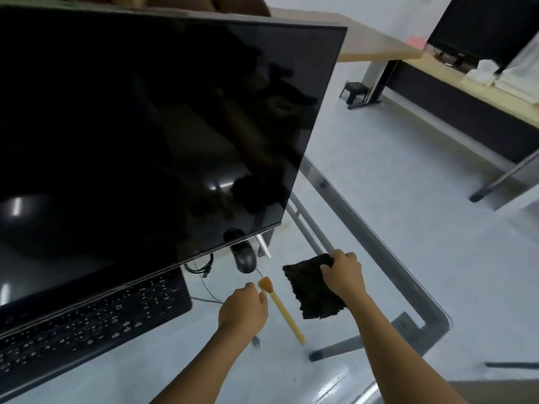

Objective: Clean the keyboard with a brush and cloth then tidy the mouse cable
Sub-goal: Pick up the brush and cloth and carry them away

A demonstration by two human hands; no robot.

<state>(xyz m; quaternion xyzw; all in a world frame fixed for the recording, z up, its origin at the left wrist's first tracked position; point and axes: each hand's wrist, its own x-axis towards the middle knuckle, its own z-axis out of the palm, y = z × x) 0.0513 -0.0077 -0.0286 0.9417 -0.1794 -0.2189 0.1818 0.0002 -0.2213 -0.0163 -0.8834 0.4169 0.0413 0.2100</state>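
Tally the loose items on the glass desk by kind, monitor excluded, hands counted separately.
Keyboard: 1
Mouse: 1
Brush: 1
Cloth: 1
Total: 4
Hands: 2, left hand at the brush, right hand gripping the cloth.

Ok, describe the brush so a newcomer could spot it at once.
Start at the big dark monitor and drop below its lower right corner, past the black mouse. The brush lies between the left hand and the dark cloth: the only yellow stick, orange-tipped.

Dim, soft, wide-angle warp; glare streaks on monitor (145,126).
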